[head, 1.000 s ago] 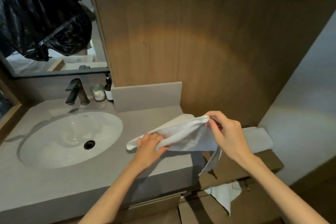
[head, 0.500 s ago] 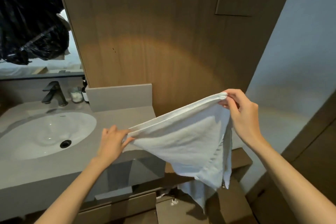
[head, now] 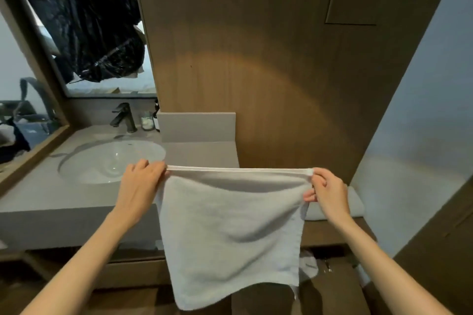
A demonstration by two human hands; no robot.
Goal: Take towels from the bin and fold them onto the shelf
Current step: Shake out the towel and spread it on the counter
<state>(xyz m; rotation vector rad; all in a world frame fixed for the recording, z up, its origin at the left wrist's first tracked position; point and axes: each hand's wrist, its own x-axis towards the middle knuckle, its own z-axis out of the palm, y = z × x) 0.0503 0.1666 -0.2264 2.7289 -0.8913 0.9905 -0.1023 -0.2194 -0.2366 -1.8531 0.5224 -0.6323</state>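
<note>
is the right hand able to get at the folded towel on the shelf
Probably, by position: the folded towel lies just beyond the right hand with nothing between. But that hand is pinching a corner of the hanging towel, so it would have to let go first.

light: dim, warm arc glow on wood panel (head: 256, 84)
glare: small highlights in sink (head: 112, 161)
edges: wide-angle bending
focus: soft overall

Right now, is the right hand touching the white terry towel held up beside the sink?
Touching. The head view shows the right hand pinching a top corner of the white terry towel.
</note>
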